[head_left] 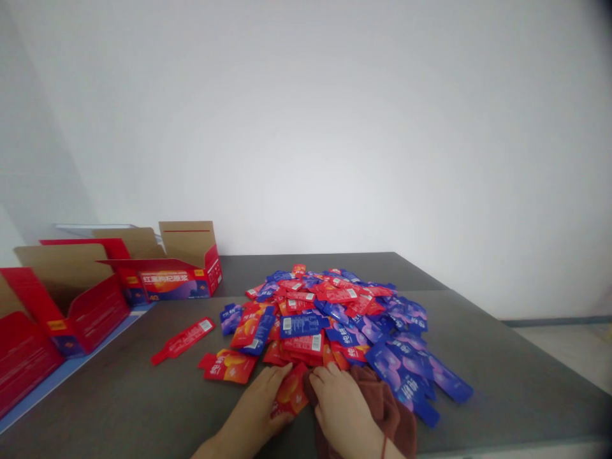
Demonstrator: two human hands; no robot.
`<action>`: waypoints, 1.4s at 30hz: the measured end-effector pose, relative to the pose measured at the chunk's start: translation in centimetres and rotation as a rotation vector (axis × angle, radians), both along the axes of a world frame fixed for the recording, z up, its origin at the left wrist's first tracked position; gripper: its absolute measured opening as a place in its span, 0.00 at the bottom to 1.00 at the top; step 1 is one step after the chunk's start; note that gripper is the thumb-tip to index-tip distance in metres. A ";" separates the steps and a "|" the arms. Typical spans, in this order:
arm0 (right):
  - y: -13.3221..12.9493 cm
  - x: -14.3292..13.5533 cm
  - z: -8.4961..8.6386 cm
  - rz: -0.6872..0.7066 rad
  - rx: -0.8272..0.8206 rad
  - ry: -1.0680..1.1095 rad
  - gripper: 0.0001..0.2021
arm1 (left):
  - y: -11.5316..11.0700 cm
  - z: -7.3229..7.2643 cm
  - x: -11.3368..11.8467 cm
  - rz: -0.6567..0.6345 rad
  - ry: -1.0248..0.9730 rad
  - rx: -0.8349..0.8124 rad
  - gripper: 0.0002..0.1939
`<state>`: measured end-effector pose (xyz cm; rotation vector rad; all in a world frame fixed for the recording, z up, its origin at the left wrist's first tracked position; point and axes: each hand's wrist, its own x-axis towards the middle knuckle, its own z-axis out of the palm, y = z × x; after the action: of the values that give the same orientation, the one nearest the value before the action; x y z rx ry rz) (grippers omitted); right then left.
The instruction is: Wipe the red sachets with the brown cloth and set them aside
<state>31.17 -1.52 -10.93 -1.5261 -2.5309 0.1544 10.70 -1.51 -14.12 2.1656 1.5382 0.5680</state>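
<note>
My left hand (pixel 261 401) is closed around a red sachet (pixel 292 390) with an orange fruit print, at the near edge of the pile. Beside it, my right hand (pixel 342 401) grips a brown cloth (pixel 389 411), which bunches out to the right under the wrist and lies against the sachet's edge. Just beyond both hands spreads a heap of red and blue sachets (pixel 303 326). Two red sachets lie apart to the left: one printed with fruit (pixel 229 366), the other slim with a barcode (pixel 185 341).
Open red and blue cartons (pixel 176 280) stand along the left side, with a nearer carton (pixel 95 315) and another red one (pixel 26 357) at the left edge. Blue sachets (pixel 406 376) spread to the right on the dark table (pixel 488 357). A white wall rises behind.
</note>
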 end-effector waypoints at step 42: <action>-0.7 1.1 -0.3 0.150 0.005 -0.109 0.10 | -1.9 1.1 -2.1 -0.135 -0.014 0.062 0.33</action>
<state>32.24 -2.22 -11.21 -1.3784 -2.7286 0.0865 8.60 -3.44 -12.98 2.2859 1.3719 0.5918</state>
